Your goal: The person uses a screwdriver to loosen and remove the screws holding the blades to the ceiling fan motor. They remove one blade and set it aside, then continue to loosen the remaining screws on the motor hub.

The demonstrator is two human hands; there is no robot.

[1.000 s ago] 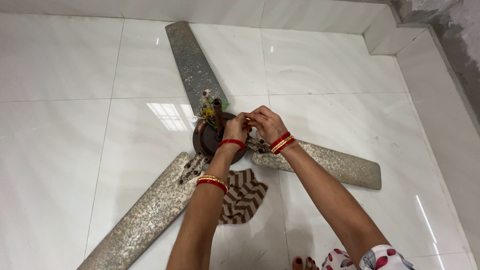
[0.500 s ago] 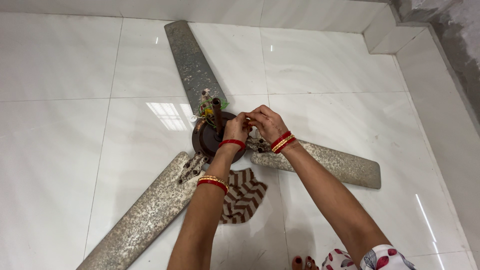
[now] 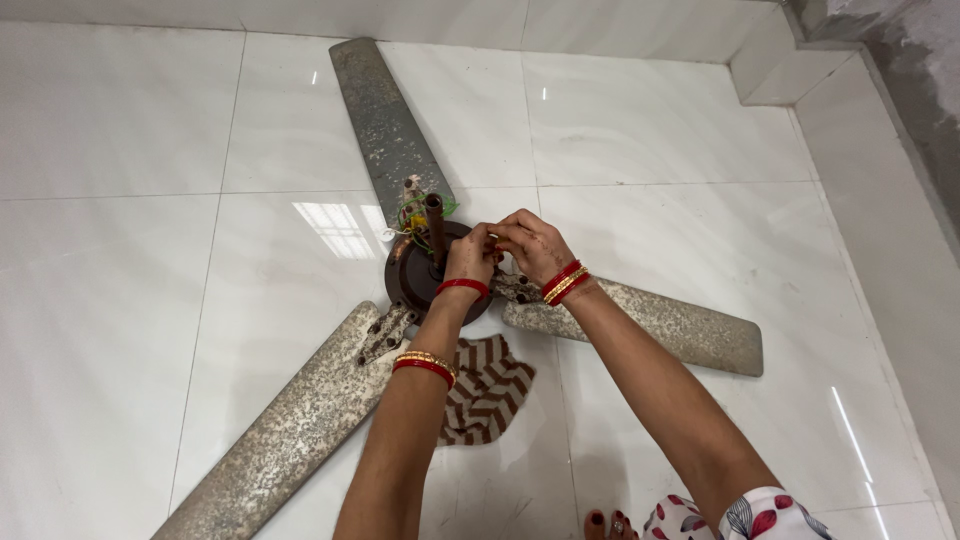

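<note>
A ceiling fan lies taken down on the white tiled floor [image 3: 150,250], and everything here sits around its dark brown motor hub [image 3: 412,278]. A short brown rod [image 3: 435,226] stands up from the middle of the hub, with a tangle of green and yellow wires [image 3: 412,214] bunched just beside it on the far side.

Both hands meet at the hub's right edge, fingertips pressed close together. The left hand [image 3: 470,257] is curled, its grip pinched on something small at the hub's rim; what it is I cannot tell, it is hidden by the fingers. The right hand [image 3: 535,245] is bent over the same spot, its fingers also clenched in a pinch touching the left's. Red and gold bangles [image 3: 563,283] ring both wrists.

Three speckled grey blades spread from the hub: one blade [image 3: 385,125] pointing away, one [image 3: 290,425] running toward the near left, one [image 3: 650,322] out to the right under the right forearm. A brown and white striped cloth [image 3: 490,390] lies on the floor just on the near side of the hub, partly under the left forearm.
</note>
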